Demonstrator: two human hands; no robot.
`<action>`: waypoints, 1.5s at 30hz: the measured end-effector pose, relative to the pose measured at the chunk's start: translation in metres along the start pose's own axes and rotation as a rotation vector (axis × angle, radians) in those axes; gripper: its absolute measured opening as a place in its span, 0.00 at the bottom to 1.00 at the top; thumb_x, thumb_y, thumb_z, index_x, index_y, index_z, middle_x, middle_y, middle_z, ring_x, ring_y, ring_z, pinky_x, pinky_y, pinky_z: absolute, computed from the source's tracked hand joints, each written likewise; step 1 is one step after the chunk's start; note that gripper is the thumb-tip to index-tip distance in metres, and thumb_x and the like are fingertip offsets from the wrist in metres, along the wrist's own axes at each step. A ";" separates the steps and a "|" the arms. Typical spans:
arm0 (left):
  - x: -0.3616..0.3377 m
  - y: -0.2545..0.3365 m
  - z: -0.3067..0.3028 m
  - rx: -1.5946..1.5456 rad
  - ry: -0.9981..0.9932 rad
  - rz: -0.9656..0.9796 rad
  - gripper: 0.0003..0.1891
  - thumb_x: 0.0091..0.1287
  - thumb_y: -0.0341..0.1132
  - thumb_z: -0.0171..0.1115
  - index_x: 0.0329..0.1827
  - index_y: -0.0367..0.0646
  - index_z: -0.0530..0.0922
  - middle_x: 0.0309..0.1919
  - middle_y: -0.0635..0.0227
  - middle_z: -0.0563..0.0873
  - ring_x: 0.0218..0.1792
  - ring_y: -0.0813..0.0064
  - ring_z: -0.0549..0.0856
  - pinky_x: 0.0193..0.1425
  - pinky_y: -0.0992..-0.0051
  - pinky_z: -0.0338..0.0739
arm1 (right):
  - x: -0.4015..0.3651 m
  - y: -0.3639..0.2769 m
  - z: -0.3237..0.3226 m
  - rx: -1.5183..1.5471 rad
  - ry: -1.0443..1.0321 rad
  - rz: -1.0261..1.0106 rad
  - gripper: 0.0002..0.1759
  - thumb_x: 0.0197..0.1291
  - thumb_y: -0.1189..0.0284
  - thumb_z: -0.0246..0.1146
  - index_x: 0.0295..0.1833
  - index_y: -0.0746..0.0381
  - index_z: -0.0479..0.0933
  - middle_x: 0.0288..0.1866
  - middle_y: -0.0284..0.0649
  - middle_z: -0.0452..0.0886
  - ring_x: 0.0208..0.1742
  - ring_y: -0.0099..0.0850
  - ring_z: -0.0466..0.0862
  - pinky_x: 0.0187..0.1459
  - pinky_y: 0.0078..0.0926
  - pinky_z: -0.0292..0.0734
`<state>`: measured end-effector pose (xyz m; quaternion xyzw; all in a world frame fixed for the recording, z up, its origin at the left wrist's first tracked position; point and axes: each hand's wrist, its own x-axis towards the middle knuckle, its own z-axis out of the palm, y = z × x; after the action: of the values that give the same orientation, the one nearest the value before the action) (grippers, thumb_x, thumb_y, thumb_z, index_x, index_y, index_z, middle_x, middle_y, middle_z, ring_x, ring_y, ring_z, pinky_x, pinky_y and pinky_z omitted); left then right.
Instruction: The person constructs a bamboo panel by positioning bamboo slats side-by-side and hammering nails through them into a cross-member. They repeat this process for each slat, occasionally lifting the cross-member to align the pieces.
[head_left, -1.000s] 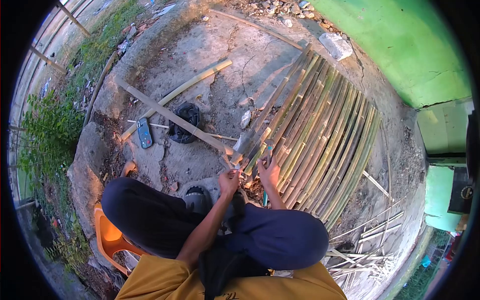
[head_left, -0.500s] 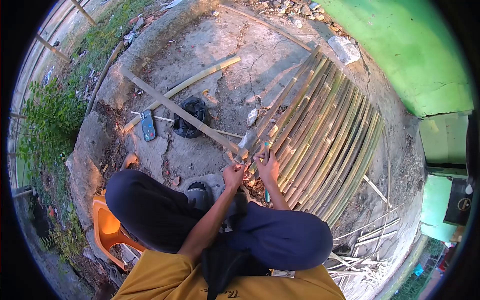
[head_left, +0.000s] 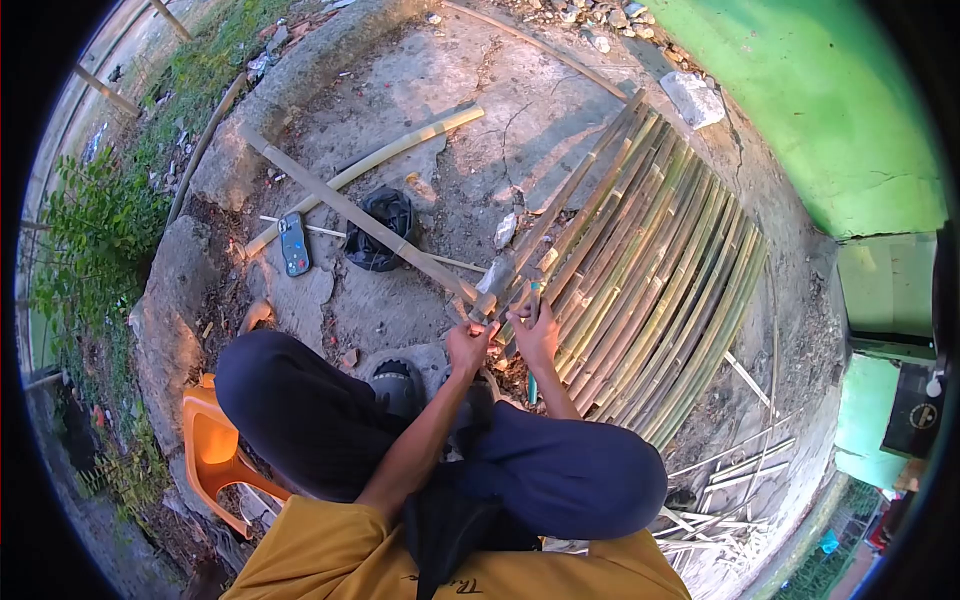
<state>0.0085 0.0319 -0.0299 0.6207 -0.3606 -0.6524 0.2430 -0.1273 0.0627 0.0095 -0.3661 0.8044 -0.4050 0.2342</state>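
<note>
My left hand [head_left: 467, 347] is closed, its fingers pinched together by the near corner of a panel of bamboo slats [head_left: 640, 260] laid side by side. What it pinches is too small to make out. Just to its right, my right hand [head_left: 535, 335] has its fingers curled around a slim tool with a teal part [head_left: 535, 289] showing above the fingers. More teal shows beneath the wrist. A long bamboo pole [head_left: 350, 210] runs in from the upper left, its near end just beyond my left hand.
A phone [head_left: 294, 244] and a black plastic bag [head_left: 380, 228] lie on the concrete, with a curved bamboo strip [head_left: 410, 142] beyond. An orange chair [head_left: 212, 450] stands at left. Split bamboo offcuts [head_left: 720, 510] lie at lower right, a stone block [head_left: 692, 99] near the green wall [head_left: 800, 90].
My left hand has shifted very slightly upward, closer to the pole's end. The right hand keeps nearly the same place and grip, and the slats have not moved.
</note>
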 end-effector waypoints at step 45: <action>0.005 0.000 0.001 0.056 0.001 -0.012 0.18 0.66 0.38 0.79 0.36 0.27 0.84 0.30 0.57 0.91 0.29 0.67 0.93 0.31 0.71 0.90 | -0.009 -0.002 0.003 -0.042 0.023 0.010 0.20 0.57 0.68 0.79 0.45 0.65 0.75 0.31 0.39 0.88 0.21 0.26 0.77 0.28 0.31 0.75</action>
<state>0.0070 0.0284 -0.0335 0.6298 -0.3750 -0.6430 0.2219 -0.1190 0.0677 0.0103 -0.3623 0.8172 -0.3909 0.2191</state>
